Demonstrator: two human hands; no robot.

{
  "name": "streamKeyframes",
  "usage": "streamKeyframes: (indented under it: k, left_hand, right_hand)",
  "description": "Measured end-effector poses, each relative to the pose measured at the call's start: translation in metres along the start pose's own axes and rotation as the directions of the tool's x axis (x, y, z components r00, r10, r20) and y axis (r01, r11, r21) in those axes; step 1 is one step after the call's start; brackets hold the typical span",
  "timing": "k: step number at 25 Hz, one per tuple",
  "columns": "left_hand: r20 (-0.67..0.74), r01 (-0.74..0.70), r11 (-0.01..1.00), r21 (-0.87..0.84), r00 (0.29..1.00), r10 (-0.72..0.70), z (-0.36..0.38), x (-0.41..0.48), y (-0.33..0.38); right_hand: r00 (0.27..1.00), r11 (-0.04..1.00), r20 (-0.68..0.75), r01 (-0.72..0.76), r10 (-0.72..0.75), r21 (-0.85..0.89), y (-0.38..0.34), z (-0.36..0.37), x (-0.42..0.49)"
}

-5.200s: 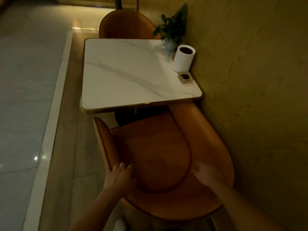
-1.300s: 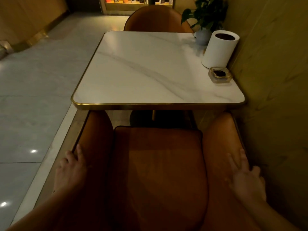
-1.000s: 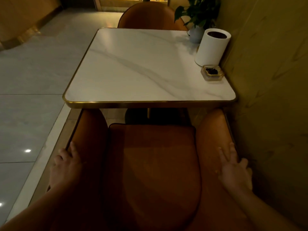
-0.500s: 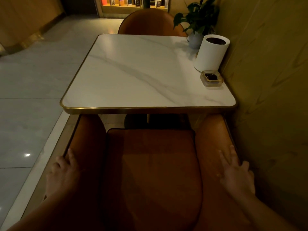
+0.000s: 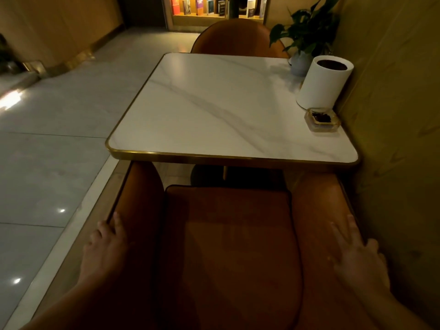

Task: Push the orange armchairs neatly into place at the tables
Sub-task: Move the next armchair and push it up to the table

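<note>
The left hand (image 5: 107, 244) lies flat on the left arm of the orange armchair (image 5: 233, 246), whose arm fronts reach the table (image 5: 226, 110) edge, right hand (image 5: 357, 256) splayed flat on its right arm; probably heavy, padded, best pushed from both arms.

Armchair (image 5: 228, 246) before table (image 5: 214, 110); second armchair (image 5: 235, 36) behind.
</note>
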State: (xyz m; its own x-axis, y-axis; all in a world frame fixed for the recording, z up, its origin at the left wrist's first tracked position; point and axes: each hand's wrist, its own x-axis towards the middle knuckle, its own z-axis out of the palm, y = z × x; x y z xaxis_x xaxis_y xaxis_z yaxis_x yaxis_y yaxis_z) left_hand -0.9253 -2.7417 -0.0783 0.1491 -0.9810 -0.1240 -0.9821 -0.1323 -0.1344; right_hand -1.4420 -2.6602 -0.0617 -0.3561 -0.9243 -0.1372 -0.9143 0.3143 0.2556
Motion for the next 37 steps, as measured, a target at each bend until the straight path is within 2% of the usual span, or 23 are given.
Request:
streamKeyframes:
  k: [8,14,20,23,32,34,37]
  left_hand:
    - [-0.015,-0.06,0.998,0.001,0.998,0.06,-0.02,0.021,0.029]
    - [-0.016,-0.02,0.999,0.05,1.0,0.021,-0.024,0.02,0.04]
    - [0.023,-0.05,0.996,0.077,0.999,0.048,-0.029,0.014,0.04]
    - [-0.001,-0.047,0.998,0.034,0.999,0.047,-0.022,0.012,0.035]
    - [-0.093,0.011,0.998,0.062,0.996,-0.005,-0.005,0.019,0.04]
    - [-0.11,-0.008,0.998,0.068,0.994,0.016,0.001,0.021,0.038]
    - [-0.174,-0.108,0.988,0.112,0.977,0.127,0.01,0.024,0.031]
  right_hand:
    - [0.999,0.999,0.007,-0.048,0.048,-0.014,0.011,0.002,0.015]
    - [0.998,0.996,0.025,-0.061,0.063,-0.064,0.01,0.0,0.016]
    - [0.998,0.997,0.02,-0.057,0.058,-0.051,0.01,-0.002,0.018]
    - [0.998,0.998,0.029,-0.06,0.061,-0.029,0.008,0.0,0.016]
    - [0.996,0.994,0.04,-0.08,0.082,-0.069,0.005,0.0,0.017]
    - [0.995,0.994,0.035,-0.088,0.091,-0.071,0.005,0.005,0.018]
    - [0.996,0.993,0.013,-0.085,0.087,-0.079,0.008,0.017,0.022]
